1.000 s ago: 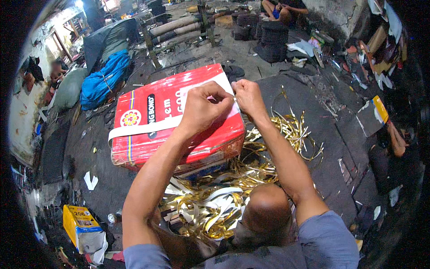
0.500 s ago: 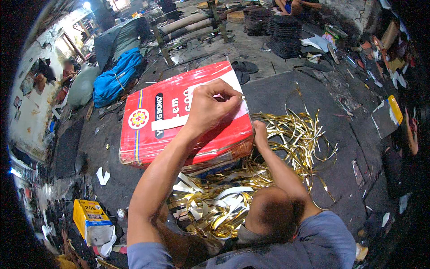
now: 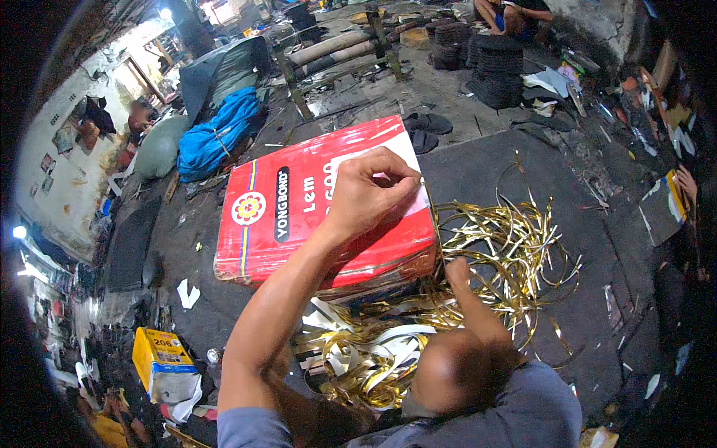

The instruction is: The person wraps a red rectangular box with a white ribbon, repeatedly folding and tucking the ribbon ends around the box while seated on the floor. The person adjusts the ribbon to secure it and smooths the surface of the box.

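The left hand (image 3: 376,190) is over the right part of the red box (image 3: 306,216), with its fingers bent and the tip of the thumb brought together with the forefinger near the box's right edge. Between thumb and fingers there is a small round gap, but the tips seem to meet; whether something thin is pinched there, I cannot tell. The right hand (image 3: 458,275) is lower, just beside the near right corner of the box, in front of the shiny gold strips (image 3: 515,246). It looks folded (the fingers are mostly hidden from this side), so I cannot tell how far it is open or what it holds. The box lies on the dark floor (image 3: 485,160), in front of the person, and nearer to the body is a tangled heap of white and gold strips (image 3: 373,351). A yellow carton (image 3: 162,351) stands well apart, at left.
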A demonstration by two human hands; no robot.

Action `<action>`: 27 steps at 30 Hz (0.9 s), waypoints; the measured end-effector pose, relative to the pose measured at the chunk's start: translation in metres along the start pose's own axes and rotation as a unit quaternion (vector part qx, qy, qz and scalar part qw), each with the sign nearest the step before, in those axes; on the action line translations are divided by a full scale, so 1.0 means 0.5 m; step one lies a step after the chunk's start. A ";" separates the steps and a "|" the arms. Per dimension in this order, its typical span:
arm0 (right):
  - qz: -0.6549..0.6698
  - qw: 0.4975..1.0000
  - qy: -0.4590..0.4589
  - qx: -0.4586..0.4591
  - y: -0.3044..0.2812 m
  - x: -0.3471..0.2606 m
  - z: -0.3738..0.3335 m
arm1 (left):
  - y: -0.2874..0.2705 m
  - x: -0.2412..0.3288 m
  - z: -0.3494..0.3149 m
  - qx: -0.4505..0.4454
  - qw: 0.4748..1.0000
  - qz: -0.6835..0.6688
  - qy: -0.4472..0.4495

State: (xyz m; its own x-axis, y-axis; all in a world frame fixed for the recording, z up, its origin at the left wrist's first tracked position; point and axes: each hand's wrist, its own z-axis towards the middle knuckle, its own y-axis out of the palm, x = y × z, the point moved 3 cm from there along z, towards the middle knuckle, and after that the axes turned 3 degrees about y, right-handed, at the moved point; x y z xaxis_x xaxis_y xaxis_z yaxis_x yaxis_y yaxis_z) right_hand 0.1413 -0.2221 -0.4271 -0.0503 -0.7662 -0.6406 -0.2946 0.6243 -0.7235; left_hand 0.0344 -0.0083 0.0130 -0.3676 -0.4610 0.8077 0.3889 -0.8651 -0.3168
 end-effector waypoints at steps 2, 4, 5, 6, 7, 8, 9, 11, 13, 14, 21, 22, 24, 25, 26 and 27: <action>-0.011 0.999 -0.014 0.037 0.010 0.010 -0.013 | -0.007 -0.010 0.000 0.005 1.000 -0.004 -0.010; -0.004 0.996 0.007 0.091 0.016 0.029 -0.010 | 0.002 -0.013 0.012 -0.004 1.000 -0.017 0.010; -0.007 0.999 0.017 -0.028 0.012 -0.039 -0.043 | -0.032 -0.023 -0.013 0.008 1.000 0.006 0.004; -0.016 0.999 0.029 -0.029 0.000 -0.024 -0.026 | -0.016 -0.010 -0.001 -0.001 1.000 -0.001 0.018; -0.024 0.998 0.040 -0.031 -0.010 -0.012 -0.007 | -0.005 0.002 0.009 -0.004 0.999 0.025 0.026; -0.036 0.998 0.044 -0.042 -0.015 -0.009 0.000 | -0.004 0.004 0.010 -0.007 0.997 0.053 0.049; -0.057 0.998 -0.009 -0.009 -0.021 -0.007 -0.008 | -0.007 0.005 0.010 -0.010 0.994 0.081 0.072; -0.137 0.987 -0.085 0.000 -0.030 0.001 -0.011 | -0.012 0.011 0.003 -0.027 0.985 0.125 0.119; -0.225 0.960 -0.155 -0.053 -0.029 0.005 0.000 | -0.024 0.023 -0.013 -0.055 0.972 0.158 0.168; -0.134 0.984 -0.118 0.011 -0.026 0.017 0.001 | -0.033 0.034 -0.018 -0.062 0.943 0.229 0.232; -0.151 0.989 -0.009 0.005 -0.048 0.048 -0.034 | -0.026 0.031 -0.041 -0.047 0.865 0.389 0.315; -0.208 0.977 -0.031 0.036 -0.061 0.050 -0.040 | -0.020 0.039 -0.039 -0.042 0.869 0.383 0.311; -0.190 0.981 -0.037 0.009 -0.075 0.106 0.000 | -0.013 0.071 -0.041 -0.070 0.869 0.391 0.295; -0.221 0.972 -0.074 -0.011 -0.102 0.193 0.040 | 0.013 0.084 -0.046 -0.042 0.851 0.398 0.341; -0.232 0.966 -0.118 0.002 -0.119 0.195 0.031 | 0.026 0.083 -0.074 -0.016 0.829 0.422 0.366; -0.241 0.957 -0.163 0.016 -0.142 0.189 0.019 | 0.043 0.106 -0.125 -0.020 0.843 0.392 0.368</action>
State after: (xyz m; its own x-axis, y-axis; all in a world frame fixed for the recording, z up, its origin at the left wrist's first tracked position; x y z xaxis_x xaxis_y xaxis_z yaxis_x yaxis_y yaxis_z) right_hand 0.1667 -0.3373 -0.4386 0.3862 -0.8811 -0.2732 -0.1780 0.2194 -0.9593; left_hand -0.0294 -0.0637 0.0179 -0.4406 -0.8794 -0.1805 0.7330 -0.2363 -0.6379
